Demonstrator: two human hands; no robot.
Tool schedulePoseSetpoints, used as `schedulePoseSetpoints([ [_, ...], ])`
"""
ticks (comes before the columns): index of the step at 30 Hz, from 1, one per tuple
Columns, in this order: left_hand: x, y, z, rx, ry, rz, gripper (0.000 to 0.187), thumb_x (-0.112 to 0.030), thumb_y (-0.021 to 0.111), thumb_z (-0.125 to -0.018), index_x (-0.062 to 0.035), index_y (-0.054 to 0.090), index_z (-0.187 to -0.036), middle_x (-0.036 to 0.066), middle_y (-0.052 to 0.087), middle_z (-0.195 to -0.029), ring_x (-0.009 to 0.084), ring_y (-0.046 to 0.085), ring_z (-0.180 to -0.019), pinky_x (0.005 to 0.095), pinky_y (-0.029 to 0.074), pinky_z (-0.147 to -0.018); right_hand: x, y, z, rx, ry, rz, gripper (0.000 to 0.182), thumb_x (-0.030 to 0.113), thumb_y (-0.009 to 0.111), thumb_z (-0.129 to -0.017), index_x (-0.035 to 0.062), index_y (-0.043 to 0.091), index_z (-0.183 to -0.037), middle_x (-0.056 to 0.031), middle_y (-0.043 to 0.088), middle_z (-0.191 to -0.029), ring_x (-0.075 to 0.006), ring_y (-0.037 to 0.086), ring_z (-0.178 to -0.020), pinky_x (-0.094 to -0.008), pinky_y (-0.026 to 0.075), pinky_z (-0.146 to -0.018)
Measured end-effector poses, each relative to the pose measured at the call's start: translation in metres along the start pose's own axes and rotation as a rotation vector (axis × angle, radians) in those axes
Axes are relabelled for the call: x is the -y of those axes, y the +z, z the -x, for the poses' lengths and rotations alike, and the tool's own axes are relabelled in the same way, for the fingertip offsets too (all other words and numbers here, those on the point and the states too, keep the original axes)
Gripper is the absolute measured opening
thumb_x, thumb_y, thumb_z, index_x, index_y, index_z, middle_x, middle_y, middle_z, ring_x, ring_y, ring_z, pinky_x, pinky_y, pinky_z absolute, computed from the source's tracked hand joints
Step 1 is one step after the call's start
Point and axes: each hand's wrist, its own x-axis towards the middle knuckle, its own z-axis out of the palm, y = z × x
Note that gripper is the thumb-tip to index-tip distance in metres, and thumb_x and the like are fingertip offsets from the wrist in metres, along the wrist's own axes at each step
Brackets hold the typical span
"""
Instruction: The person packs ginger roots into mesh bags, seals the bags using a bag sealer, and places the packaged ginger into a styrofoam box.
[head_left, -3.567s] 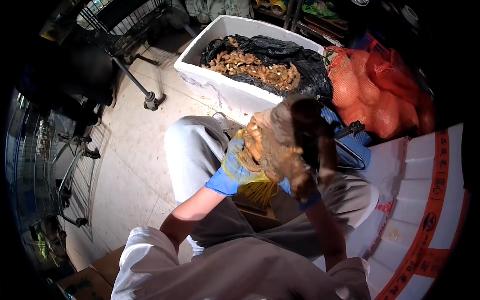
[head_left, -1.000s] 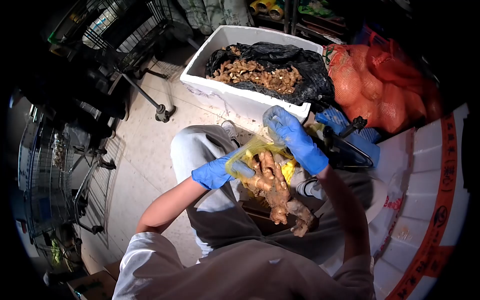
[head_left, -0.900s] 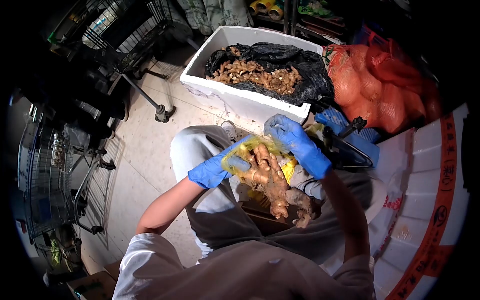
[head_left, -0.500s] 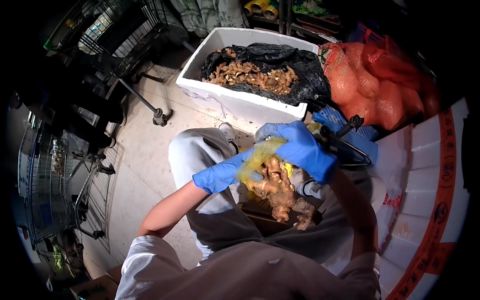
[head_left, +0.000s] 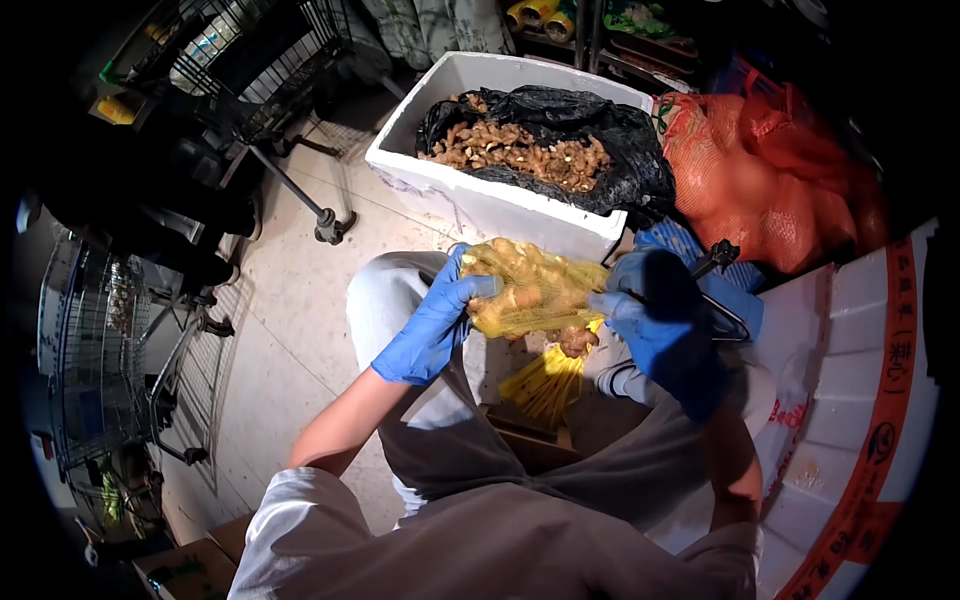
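Observation:
A yellow mesh bag (head_left: pixel 530 312) with ginger inside is stretched sideways between my hands, above my lap. Its left end is gripped by my gloved left hand (head_left: pixel 435 318), thumb on the near side. My gloved right hand (head_left: pixel 665 325) pinches the right end of the netting, partly in shadow. Below the bag's lower right edge, a knob of ginger (head_left: pixel 577 342) sticks out uncovered. Under it, a bundle of yellow mesh bags (head_left: pixel 545 385) hangs between my knees, over a cardboard box (head_left: pixel 530 438).
Ahead stands a white foam box (head_left: pixel 510 205) lined with black plastic and holding loose ginger (head_left: pixel 520 150). Red mesh sacks (head_left: pixel 760 180) sit at the right, near white foam boxes (head_left: pixel 840 370) with orange tape. Shopping carts (head_left: pixel 110 350) and a person's dark-clad legs (head_left: pixel 180 240) are at the left.
The ginger, hanging bare below the netting before, is now mostly inside the yellow mesh bag. My left hand has moved left, and my hands are farther apart.

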Motion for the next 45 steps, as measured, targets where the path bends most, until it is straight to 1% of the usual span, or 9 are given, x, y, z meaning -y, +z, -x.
schedulePoseSetpoints([
  [6, -0.001, 0.022, -0.003, -0.141, 0.457, 0.03, 0.032, -0.001, 0.052, -0.071, -0.0034, 0.037, -0.099, 0.009, 0.049, -0.094, 0.0143, 0.05, -0.084, 0.0254, 0.043, -0.073, 0.032, 0.032, 0.011, -0.386, 0.528, -0.405, 0.023, 0.008, 0.066, -0.062, 0.0031, 0.056, -0.082, -0.0067, 0.056, -0.078, -0.0205, 0.052, -0.072, -0.0301, 0.042, -0.064],
  [7, 0.003, 0.024, -0.006, -0.139, 0.457, 0.027, 0.032, -0.001, 0.052, -0.071, -0.0034, 0.037, -0.099, 0.009, 0.049, -0.094, 0.0143, 0.05, -0.084, 0.0254, 0.043, -0.073, 0.046, 0.049, 0.004, -0.529, 0.733, -0.8, 0.024, 0.008, 0.067, -0.061, 0.0034, 0.056, -0.082, -0.0067, 0.056, -0.078, -0.0185, 0.053, -0.072, -0.0288, 0.042, -0.063],
  [14, 0.02, 0.039, -0.009, -0.482, 0.799, -0.135, 0.033, -0.002, 0.055, -0.07, -0.0024, 0.037, -0.098, 0.008, 0.046, -0.093, 0.012, 0.045, -0.083, 0.0229, 0.039, -0.073, 0.051, 0.093, -0.04, -0.545, 0.726, -0.613, 0.028, 0.003, 0.065, -0.063, 0.0014, 0.051, -0.087, -0.0048, 0.051, -0.077, -0.0111, 0.047, -0.07, -0.0233, 0.04, -0.063],
  [20, 0.023, 0.013, -0.015, -0.462, 0.677, -0.021, 0.029, -0.01, 0.05, -0.076, -0.0037, 0.038, -0.101, 0.007, 0.048, -0.097, 0.0142, 0.048, -0.087, 0.0265, 0.04, -0.076, 0.075, 0.081, -0.035, -0.543, 0.771, -1.188, 0.009, 0.005, 0.043, -0.082, 0.0049, 0.044, -0.091, 0.0004, 0.043, -0.082, -0.0053, 0.038, -0.077, -0.0196, 0.034, -0.07],
  [23, 0.026, 0.006, -0.013, -0.352, 0.695, 0.067, 0.027, -0.015, 0.048, -0.079, -0.0056, 0.038, -0.102, 0.007, 0.048, -0.098, 0.016, 0.048, -0.09, 0.0285, 0.041, -0.079, 0.072, 0.088, -0.019, -0.452, 0.786, -1.011, 0.008, 0.006, 0.042, -0.083, 0.0056, 0.044, -0.091, 0.0018, 0.042, -0.083, -0.0045, 0.037, -0.077, -0.0193, 0.034, -0.07],
  [27, 0.025, 0.011, -0.003, -0.284, 0.544, 0.168, 0.029, -0.019, 0.045, -0.082, -0.0081, 0.039, -0.108, 0.006, 0.047, -0.105, 0.0166, 0.048, -0.094, 0.0299, 0.041, -0.08, 0.083, 0.086, -0.018, -0.552, 0.962, -1.539, 0.017, 0.005, 0.044, -0.082, 0.0031, 0.045, -0.098, 0.0002, 0.047, -0.092, -0.0048, 0.042, -0.086, -0.0193, 0.035, -0.077],
  [36, 0.026, 0.012, 0.006, -0.16, 0.31, 0.426, 0.035, -0.024, 0.044, -0.083, -0.0048, 0.039, -0.112, 0.008, 0.047, -0.108, 0.0179, 0.047, -0.097, 0.0308, 0.042, -0.082, 0.086, 0.112, -0.001, -0.305, 1.026, -1.516, 0.024, -0.004, 0.056, -0.071, -0.0053, 0.051, -0.094, -0.008, 0.054, -0.096, -0.0123, 0.052, -0.084, -0.024, 0.043, -0.075],
  [39, 0.022, 0.0, 0.003, -0.162, 0.292, 0.503, 0.038, -0.026, 0.046, -0.082, -0.0031, 0.038, -0.112, 0.008, 0.047, -0.108, 0.0188, 0.047, -0.098, 0.0317, 0.042, -0.083, 0.075, 0.111, 0.021, -0.273, 0.618, -0.695, 0.026, -0.001, 0.052, -0.075, -0.0043, 0.046, -0.1, -0.0072, 0.052, -0.094, -0.0131, 0.05, -0.085, -0.0232, 0.042, -0.072],
  [45, 0.018, -0.001, 0.012, -0.183, 0.228, 0.52, 0.034, -0.02, 0.046, -0.083, -0.0019, 0.039, -0.11, 0.009, 0.048, -0.106, 0.0188, 0.051, -0.094, 0.0281, 0.045, -0.079, 0.07, 0.116, 0.045, -0.491, 0.832, -1.206, 0.021, 0.002, 0.055, -0.074, -0.0021, 0.05, -0.094, -0.0113, 0.054, -0.088, -0.0153, 0.054, -0.08, -0.0269, 0.044, -0.07],
])
